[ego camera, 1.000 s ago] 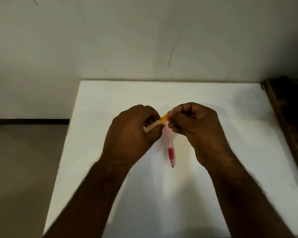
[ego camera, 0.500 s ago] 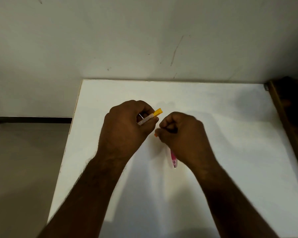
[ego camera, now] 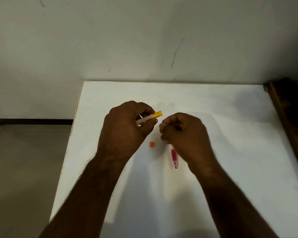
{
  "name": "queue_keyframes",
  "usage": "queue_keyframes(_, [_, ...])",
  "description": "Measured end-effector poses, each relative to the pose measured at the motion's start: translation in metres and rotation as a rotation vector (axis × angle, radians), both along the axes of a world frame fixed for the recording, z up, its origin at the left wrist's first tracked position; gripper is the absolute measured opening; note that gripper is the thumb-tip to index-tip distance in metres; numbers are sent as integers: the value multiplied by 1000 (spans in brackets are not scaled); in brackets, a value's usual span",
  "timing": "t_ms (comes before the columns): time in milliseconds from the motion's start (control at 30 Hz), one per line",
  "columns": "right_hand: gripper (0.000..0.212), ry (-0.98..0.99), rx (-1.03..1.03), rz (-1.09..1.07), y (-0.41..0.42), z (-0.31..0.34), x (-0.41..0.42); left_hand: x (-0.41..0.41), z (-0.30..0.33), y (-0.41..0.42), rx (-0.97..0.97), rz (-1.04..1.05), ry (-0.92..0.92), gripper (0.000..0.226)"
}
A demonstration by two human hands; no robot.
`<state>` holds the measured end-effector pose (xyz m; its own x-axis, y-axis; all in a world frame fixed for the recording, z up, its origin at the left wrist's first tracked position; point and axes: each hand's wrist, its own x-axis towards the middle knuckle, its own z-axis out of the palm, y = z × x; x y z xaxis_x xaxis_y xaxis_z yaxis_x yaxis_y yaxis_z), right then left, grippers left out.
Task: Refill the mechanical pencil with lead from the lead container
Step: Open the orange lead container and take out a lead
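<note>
My left hand [ego camera: 124,133] grips the lead container [ego camera: 150,117], a thin clear tube whose yellow end sticks out to the right past my fingers. A small orange cap [ego camera: 152,144] lies on the white table [ego camera: 213,109] between my hands. The pink mechanical pencil [ego camera: 174,155] lies on the table with its tip toward me, its upper half hidden under my right hand [ego camera: 186,138]. That hand hovers over the pencil with curled fingers, and nothing shows in it.
The table's left edge drops to the floor near my left forearm. A dark wooden piece of furniture [ego camera: 289,117] borders the table on the right. A pale wall rises behind the table's far edge.
My right hand pulled the orange cap off the container, moved down toward the pencil and let the cap go; it now lies on the table. My left hand shifted slightly left with the container.
</note>
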<state>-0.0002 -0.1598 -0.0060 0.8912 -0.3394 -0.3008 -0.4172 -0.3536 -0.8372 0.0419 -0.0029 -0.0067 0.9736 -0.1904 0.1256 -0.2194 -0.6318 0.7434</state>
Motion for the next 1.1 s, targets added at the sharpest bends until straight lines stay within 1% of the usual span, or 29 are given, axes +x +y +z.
queue_keyframes(67, [7, -1, 376, -134, -7, 8, 3, 1, 1, 1, 26, -20, -22, 10])
queue_keyframes(100, [7, 3, 508, -163, -8, 10, 4, 1, 1, 0, 44, -37, -35, 9])
queue_keyframes(167, [8, -7, 654, -192, -6, 12, 4, 1, 2, 0, 74, -73, -55, 9])
queue_keyframes(367, [12, -25, 723, -242, -3, 7, 2, 1, 5, 1, 64, -153, -132, 10])
queue_keyframes(500, [13, 10, 877, -268, -3, 6, 1, 0, 10, 2, 42, -185, -114, 14])
queue_keyframes(667, [16, 22, 1014, -264, 1, 5, 1, 1, 18, 4, 78, -204, -114, 18])
queue_keyframes(733, [16, 18, 1008, -255, 0, 6, 1, 1, 18, 6, 62, -188, -96, 18])
queue_keyframes(933, [17, -11, 838, -189, -5, 11, 4, 3, 15, 9, 34, -114, -37, 16])
queue_keyframes(1100, [17, -11, 870, -216, -8, 14, 4, 4, 13, 10, 43, -86, -33, 14])
